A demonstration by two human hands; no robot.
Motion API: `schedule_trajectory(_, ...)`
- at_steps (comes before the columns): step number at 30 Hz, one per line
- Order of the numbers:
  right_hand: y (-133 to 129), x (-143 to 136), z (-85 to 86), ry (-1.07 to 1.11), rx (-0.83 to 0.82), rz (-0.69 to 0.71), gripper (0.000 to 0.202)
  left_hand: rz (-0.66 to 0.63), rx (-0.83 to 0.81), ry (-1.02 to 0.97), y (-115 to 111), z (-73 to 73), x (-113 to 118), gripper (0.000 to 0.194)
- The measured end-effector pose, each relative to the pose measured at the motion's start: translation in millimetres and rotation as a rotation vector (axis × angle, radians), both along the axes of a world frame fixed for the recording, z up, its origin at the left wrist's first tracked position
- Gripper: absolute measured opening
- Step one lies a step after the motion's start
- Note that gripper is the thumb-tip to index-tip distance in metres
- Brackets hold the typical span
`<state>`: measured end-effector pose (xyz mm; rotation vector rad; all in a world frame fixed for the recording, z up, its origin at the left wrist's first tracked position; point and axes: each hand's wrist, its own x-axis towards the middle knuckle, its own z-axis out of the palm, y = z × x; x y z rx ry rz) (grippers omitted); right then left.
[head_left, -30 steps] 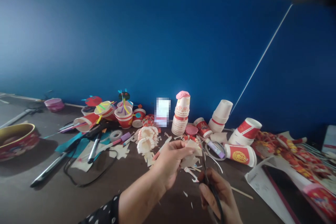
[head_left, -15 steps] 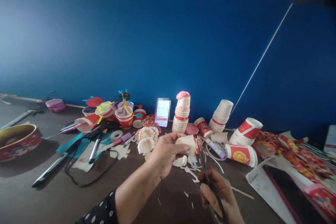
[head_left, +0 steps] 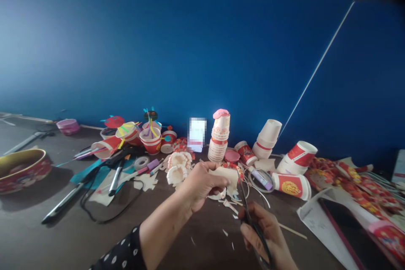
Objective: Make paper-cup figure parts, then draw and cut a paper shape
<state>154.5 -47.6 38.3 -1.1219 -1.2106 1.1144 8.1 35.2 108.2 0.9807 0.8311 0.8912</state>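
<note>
Near the middle of the table, my left hand point(head_left: 201, 185) pinches a cream piece of paper point(head_left: 230, 174) between thumb and fingers. My right hand point(head_left: 264, 230) is wrapped round the dark handles of a pair of scissors point(head_left: 246, 206), with the blades pointing up and away beside the paper's right edge. Whether the blades touch the paper cannot be made out. White and red paper scraps point(head_left: 230, 206) lie on the table under and beside both hands.
Behind my hands stands a tall stack of paper cups point(head_left: 218, 141). More cups point(head_left: 291, 186) and a phone point(head_left: 351, 232) on papers lie to the right. At the left are a tripod point(head_left: 68, 202), a round tin point(head_left: 25, 173) and cups with coloured strips point(head_left: 151, 140).
The cream paper is tilted differently in my left hand and looks narrower. My right hand and the scissors have barely moved.
</note>
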Motion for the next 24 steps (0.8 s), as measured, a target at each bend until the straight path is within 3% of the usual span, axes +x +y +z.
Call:
schedule_trajectory(6, 1.2, 3.8, 0.1, -0.098, -0.044, 0.088, 0.036, -0.049, -0.012, 0.057, 0.7, 0.6, -1.2, 0.025)
schedule_trajectory(18, -0.1, 0.4, 3.4, -0.104, -0.076, 0.047, 0.036, -0.057, -0.056, -0.1, 2.7, 1.4, -4.0, 0.032)
schedule_trajectory(24, 0.3, -0.4, -0.7, -0.145, -0.024, 0.013, 0.036, 0.006, -0.017, -0.057, 3.5, -1.3, -1.6, 0.02)
